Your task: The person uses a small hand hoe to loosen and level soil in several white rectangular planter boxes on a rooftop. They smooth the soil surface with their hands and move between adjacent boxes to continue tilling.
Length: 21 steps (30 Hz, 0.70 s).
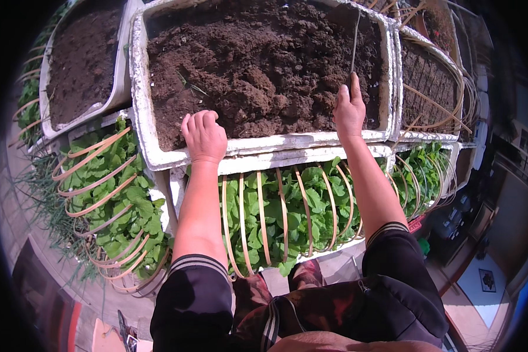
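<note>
A white foam planter box (141, 88) full of dark, clumpy soil (246, 75) lies before me. My right hand (351, 108) grips the handle of a tool with a thin metal shaft (356, 44), its forefinger laid along the handle. The far end of the tool reaches the soil near the box's back right corner, and its head is hard to make out there. Over the near rim at the left rests my left hand (204, 136), fingers curled at the soil's edge; whether anything is under them cannot be seen. A few green blades (198, 89) lie on the soil.
Leafy green plants (312, 202) under bent bamboo-like hoops (262, 211) grow in a box nearer my body, with more hooped plants (114, 193) at the left. Another soil-filled box (46, 97) stands at the far left. At the right is a soil box (429, 83) with loose hoops.
</note>
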Each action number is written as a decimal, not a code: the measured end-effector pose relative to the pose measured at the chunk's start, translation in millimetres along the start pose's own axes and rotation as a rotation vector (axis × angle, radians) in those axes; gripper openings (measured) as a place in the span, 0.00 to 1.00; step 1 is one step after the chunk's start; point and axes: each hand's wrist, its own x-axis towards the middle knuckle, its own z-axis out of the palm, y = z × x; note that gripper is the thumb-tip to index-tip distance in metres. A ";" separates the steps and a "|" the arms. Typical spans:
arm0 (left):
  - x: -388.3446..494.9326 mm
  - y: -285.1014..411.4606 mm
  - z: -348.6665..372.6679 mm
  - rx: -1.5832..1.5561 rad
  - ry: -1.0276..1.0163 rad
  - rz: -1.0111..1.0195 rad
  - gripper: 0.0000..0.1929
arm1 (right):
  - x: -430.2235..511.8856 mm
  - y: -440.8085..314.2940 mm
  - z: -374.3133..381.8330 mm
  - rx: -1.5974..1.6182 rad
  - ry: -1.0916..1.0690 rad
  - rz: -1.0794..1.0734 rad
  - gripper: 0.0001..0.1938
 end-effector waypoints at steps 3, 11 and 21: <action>0.4 1.9 0.7 0.002 0.003 -0.003 0.13 | 11.1 -2.7 97.2 0.230 -0.046 0.043 0.31; -0.6 2.1 -2.3 -0.014 -0.007 0.002 0.12 | -129.6 89.6 64.4 -0.412 -0.478 -0.070 0.30; -1.1 0.1 0.3 -0.013 0.016 0.007 0.13 | -26.6 18.8 31.8 -0.868 -0.054 -0.256 0.32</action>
